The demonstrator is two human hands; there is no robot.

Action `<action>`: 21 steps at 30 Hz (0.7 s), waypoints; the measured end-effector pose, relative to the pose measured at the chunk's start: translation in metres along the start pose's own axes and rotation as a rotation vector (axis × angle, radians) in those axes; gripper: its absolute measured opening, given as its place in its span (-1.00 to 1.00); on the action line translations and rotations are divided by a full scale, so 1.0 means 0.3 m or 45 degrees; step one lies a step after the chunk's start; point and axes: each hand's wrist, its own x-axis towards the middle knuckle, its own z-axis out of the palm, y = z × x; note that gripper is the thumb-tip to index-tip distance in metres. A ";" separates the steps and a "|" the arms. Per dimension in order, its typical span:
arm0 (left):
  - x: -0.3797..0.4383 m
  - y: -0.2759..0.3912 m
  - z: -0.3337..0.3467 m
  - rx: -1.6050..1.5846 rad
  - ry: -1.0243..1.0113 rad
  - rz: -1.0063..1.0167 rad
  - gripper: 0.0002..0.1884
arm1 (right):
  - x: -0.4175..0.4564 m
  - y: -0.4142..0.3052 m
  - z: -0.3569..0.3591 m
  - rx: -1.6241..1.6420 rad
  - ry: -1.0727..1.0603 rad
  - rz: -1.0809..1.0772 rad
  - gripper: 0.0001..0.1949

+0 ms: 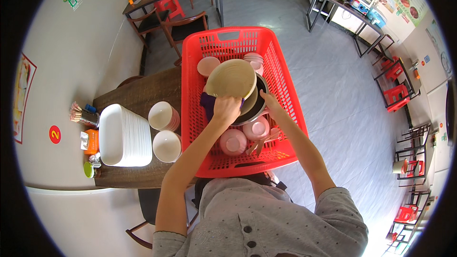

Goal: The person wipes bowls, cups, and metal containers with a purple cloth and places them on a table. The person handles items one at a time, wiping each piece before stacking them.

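Note:
My left hand (pixel 227 110) grips the near rim of a large cream bowl (pixel 231 77), which is tilted above the red plastic basket (pixel 246 172). A purple cloth (pixel 207 104) is bunched at that hand. My right hand (pixel 271 104) holds the rim of a round dark-lined metal basin (pixel 265 85), its thumb over the edge. Inside the basin, partly hidden, lies another cream bowl (pixel 251 103). Around it in the basket are upturned pink bowls (pixel 233 142), a pale bowl (pixel 208 66), stacked small dishes (pixel 253 57) and several spoons (pixel 262 143).
On the wooden table (pixel 135 89) to the left stand a stack of white rectangular trays (pixel 125 135), stacked bowls (pixel 164 116), a chopstick holder (pixel 87 116), an orange tissue box (pixel 92 142) and a green-lidded jar (pixel 89 170). Chairs (pixel 185 26) stand beyond; grey floor (pixel 335 89) lies right.

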 end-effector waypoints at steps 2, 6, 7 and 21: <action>0.000 0.020 -0.012 0.052 -0.052 0.065 -0.83 | -0.005 0.014 -0.011 0.202 -0.181 0.063 -0.56; -0.020 0.021 -0.138 -0.414 0.059 0.087 -0.66 | -0.037 0.033 -0.028 0.286 -0.078 -0.092 -0.61; -0.031 0.020 -0.184 -0.473 0.051 -0.058 -0.67 | -0.054 0.033 -0.037 0.309 -0.086 -0.147 -0.59; -0.281 -0.006 -0.364 -1.775 0.102 -0.994 -0.66 | -0.200 -0.134 0.007 0.560 -0.216 -0.360 -0.60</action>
